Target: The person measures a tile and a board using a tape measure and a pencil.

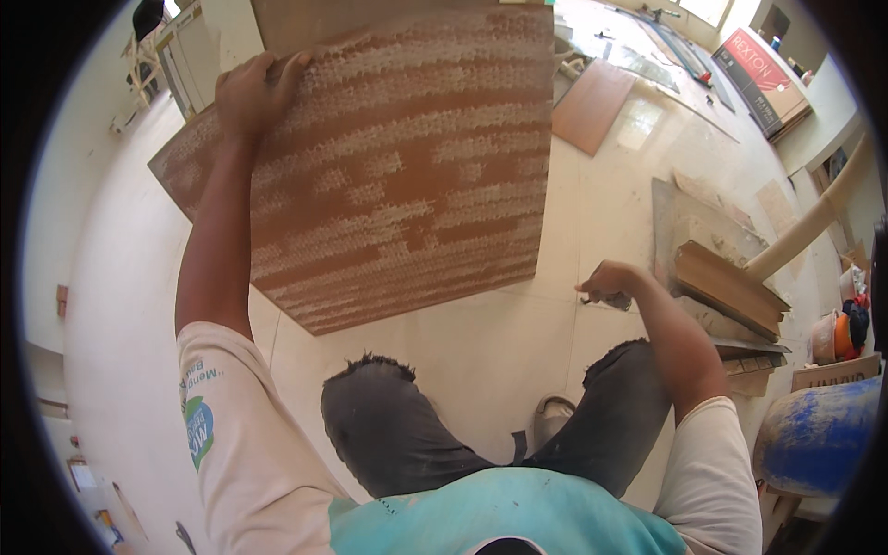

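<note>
A large reddish-brown tile (398, 176) stands tilted in front of me, its ribbed back streaked with whitish residue. My left hand (254, 97) is closed over its upper left edge, with the fingers reaching behind, out of sight. My right hand (610, 280) is held low, to the right of the tile and apart from it. Its fingers are curled in, and a small dark thing shows at them, too small to name. Beneath both hands lies the pale tiled floor (518, 333).
On the right lie stacked tile pieces and a brown, channel-shaped piece (731, 287). A blue, dust-stained drum (819, 439) stands at the lower right. Another brown tile (594, 106) lies farther off, near a printed carton (760, 83). My knees (370, 407) are bent below.
</note>
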The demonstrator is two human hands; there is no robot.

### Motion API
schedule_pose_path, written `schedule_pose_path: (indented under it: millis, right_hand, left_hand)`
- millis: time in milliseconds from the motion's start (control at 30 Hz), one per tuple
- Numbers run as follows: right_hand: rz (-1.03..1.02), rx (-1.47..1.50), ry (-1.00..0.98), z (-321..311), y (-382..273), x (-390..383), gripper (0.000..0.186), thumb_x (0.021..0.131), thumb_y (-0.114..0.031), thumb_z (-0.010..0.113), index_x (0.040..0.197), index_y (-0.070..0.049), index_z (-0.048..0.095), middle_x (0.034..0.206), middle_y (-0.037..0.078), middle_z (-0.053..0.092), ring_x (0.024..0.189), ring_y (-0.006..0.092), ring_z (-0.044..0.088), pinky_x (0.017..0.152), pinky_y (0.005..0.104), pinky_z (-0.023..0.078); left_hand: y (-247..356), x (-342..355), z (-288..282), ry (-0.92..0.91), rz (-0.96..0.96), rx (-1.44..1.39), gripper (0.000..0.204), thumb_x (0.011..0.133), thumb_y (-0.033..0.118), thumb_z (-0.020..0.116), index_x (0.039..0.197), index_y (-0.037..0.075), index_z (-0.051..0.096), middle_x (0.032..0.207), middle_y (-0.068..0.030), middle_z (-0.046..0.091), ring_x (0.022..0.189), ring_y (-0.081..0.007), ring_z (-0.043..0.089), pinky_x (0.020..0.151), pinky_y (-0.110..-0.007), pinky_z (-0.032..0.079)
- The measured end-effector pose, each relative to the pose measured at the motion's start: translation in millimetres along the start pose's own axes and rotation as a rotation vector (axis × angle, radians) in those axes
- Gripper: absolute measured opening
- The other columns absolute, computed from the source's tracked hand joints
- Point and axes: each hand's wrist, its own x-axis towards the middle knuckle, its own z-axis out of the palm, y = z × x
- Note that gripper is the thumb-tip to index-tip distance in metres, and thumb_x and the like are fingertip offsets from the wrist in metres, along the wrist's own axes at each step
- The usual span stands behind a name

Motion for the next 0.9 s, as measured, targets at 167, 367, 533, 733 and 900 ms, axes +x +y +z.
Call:
schedule_pose_path:
  millis: [167, 367, 533, 733, 900]
  right_hand:
    - [-0.25, -0.233, 0.04, -23, 61, 58, 0.044, 0.085, -0.048, 0.066, 0.078, -0.006, 0.074, 0.069, 0.006, 0.066, 0.058, 0.0195, 0.059, 0.058, 0.0389, 0.048]
    - [-0.04, -0.049, 0.055, -15, 9, 10, 0.045, 0.083, -0.048, 0.066, 0.066, -0.007, 0.07, 0.066, 0.008, 0.063, 0.06, 0.0218, 0.059, 0.056, 0.0395, 0.046]
    - [-0.083, -0.062, 0.107, -12, 10, -9, 0.042, 0.083, -0.045, 0.067, 0.064, -0.007, 0.069, 0.066, 0.008, 0.063, 0.06, 0.0228, 0.059, 0.058, 0.0395, 0.046]
    - [-0.109, -0.086, 0.106, -11, 15, -7, 0.044, 0.084, -0.047, 0.065, 0.066, -0.007, 0.07, 0.067, 0.009, 0.061, 0.06, 0.024, 0.057, 0.062, 0.0388, 0.046]
    - [-0.115, -0.083, 0.139, -16, 7, -22, 0.044, 0.084, -0.047, 0.065, 0.064, -0.007, 0.069, 0.065, 0.008, 0.061, 0.058, 0.0227, 0.056, 0.06, 0.0388, 0.046]
  left_hand:
    - [-8, 26, 14, -0.05, -0.035, 0.008, 0.056, 0.083, 0.067, 0.053, 0.094, 0.016, 0.071, 0.086, -0.0095, 0.071, 0.086, -0.0288, 0.068, 0.078, -0.04, 0.051]
    - [-19, 2, 9, -0.14, -0.133, 0.128, 0.068, 0.081, 0.077, 0.044, 0.111, 0.021, 0.068, 0.105, -0.0074, 0.07, 0.105, -0.0268, 0.063, 0.09, -0.039, 0.046]
    - [-20, 6, 7, -0.203, -0.156, 0.122, 0.071, 0.08, 0.079, 0.043, 0.112, 0.021, 0.068, 0.108, -0.0083, 0.069, 0.109, -0.0276, 0.062, 0.093, -0.038, 0.044]
    - [-11, 12, -2, -0.343, -0.2, 0.152, 0.076, 0.083, 0.076, 0.038, 0.123, 0.017, 0.062, 0.122, -0.0138, 0.063, 0.119, -0.0315, 0.055, 0.102, -0.041, 0.038]
    - [-2, 12, -8, -0.298, -0.192, 0.162, 0.077, 0.083, 0.077, 0.037, 0.12, 0.015, 0.064, 0.117, -0.0148, 0.064, 0.117, -0.0322, 0.056, 0.1, -0.04, 0.04]
